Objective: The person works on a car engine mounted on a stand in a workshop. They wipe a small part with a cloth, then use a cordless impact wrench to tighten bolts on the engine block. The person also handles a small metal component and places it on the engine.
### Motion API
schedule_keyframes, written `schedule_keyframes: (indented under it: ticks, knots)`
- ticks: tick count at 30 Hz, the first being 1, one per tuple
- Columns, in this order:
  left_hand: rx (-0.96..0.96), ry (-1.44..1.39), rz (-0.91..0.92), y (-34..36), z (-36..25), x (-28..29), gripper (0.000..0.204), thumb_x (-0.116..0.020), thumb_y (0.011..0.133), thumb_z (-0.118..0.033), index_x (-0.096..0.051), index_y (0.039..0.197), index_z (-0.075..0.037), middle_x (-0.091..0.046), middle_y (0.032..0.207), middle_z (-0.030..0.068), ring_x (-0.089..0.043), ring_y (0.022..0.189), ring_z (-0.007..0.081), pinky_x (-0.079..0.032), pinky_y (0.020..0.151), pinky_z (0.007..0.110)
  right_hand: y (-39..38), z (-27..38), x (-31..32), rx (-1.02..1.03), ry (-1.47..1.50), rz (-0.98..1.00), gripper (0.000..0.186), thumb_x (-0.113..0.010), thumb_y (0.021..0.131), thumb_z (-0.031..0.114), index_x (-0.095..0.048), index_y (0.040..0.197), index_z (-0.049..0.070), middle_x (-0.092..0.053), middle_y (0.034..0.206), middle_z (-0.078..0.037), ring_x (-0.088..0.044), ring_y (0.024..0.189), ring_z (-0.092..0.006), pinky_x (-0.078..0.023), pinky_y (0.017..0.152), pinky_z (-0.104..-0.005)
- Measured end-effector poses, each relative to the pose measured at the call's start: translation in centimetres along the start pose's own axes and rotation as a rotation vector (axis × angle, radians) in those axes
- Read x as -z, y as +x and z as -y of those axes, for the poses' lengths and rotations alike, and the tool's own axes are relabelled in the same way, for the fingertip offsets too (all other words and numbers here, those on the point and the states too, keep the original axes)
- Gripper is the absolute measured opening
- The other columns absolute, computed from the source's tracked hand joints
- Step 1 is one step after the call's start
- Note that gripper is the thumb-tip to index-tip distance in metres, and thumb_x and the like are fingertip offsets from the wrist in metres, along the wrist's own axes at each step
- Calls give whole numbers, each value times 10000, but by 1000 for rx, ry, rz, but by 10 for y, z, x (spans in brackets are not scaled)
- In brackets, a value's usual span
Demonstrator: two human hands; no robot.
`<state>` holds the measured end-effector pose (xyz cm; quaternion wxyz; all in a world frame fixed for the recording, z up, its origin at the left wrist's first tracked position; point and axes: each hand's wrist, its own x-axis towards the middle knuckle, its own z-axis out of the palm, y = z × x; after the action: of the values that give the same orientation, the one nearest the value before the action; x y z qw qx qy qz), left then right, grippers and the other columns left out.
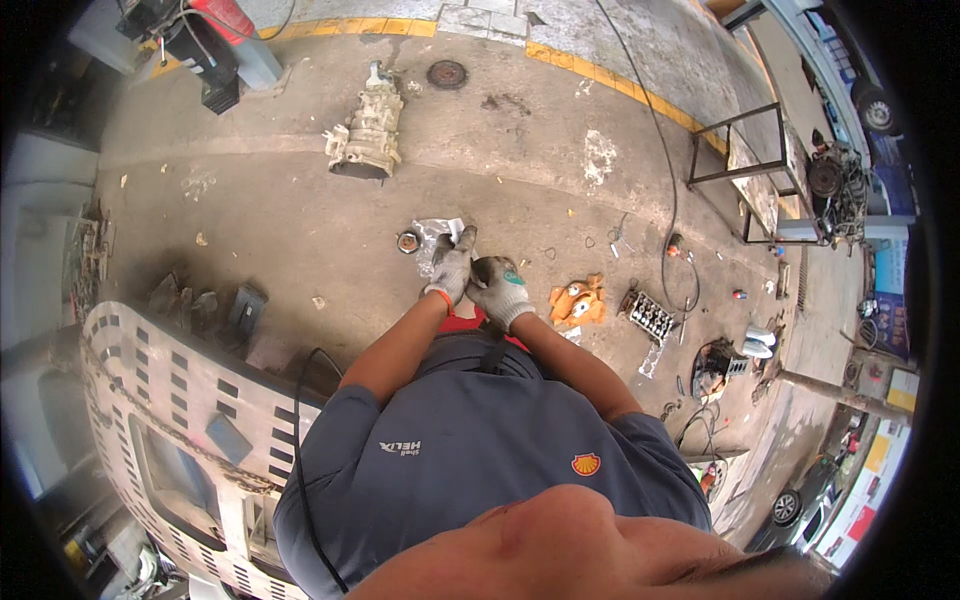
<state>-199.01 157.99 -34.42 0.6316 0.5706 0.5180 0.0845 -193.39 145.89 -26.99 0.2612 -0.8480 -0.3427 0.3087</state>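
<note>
My left hand, in a grey-white work glove with an orange band at the wrist, is in front of my body. Beside it, touching or nearly so, is my right hand in a similar glove with a green patch on its back. The fingers of both hands look curled inward; whatever they hold, if anything, is hidden between them. Just past the left hand a clear plastic bag lies on the floor. A round metal part with a dark rim sits at the bag's left.
Ahead stands a gearbox, with a dark disc nearby. To my right lie a crumpled orange-brown wrapping and a cylinder head. A black cable crosses the floor toward a metal stand. A perforated pale panel is at left.
</note>
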Motion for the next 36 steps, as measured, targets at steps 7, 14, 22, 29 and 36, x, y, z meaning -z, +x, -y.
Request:
schedule_keyframes:
  ticks: [7,14,22,29,36]
  knots:
    - [-88,10,207,-5,7,4,748,-640,951,-564,-554,1422,11,-649,1331,186,-624,1196,312,-496,1001,401,2,-9,-2,0,-17,138,409,-757,816,356,-689,983,-12,-707,995,-249,-685,975,-404,-536,841,-457]
    - [253,-339,403,-4,48,-19,668,-573,1027,-533,-505,1446,-18,-619,1332,151,-653,1143,310,-562,947,448,-1,-46,-18,17,-106,195,495,-691,866,476,-698,1161,78,-715,1134,-228,-697,1049,-388,-539,935,-473]
    - [408,-411,361,-12,7,-22,416,-630,1017,-421,-628,1270,-92,-702,1159,111,-697,982,287,-587,843,458,-3,-21,22,28,-36,313,398,-643,867,394,-749,1109,96,-734,1109,-189,-691,1067,-368,-539,916,-460]
    - [355,-656,604,50,18,5,452,-619,990,-497,-684,1219,-113,-737,1121,103,-707,994,313,-570,894,465,-2,-30,10,222,255,227,521,-702,891,436,-675,1315,135,-719,1188,-166,-680,1115,-343,-517,973,-424]
    - [407,-466,517,48,-32,18,558,-584,1000,-512,-627,1320,-56,-718,1204,167,-705,1055,366,-560,934,524,0,20,35,236,-85,156,760,-783,789,524,-580,1402,122,-684,1264,-170,-637,1204,-364,-497,1029,-439]
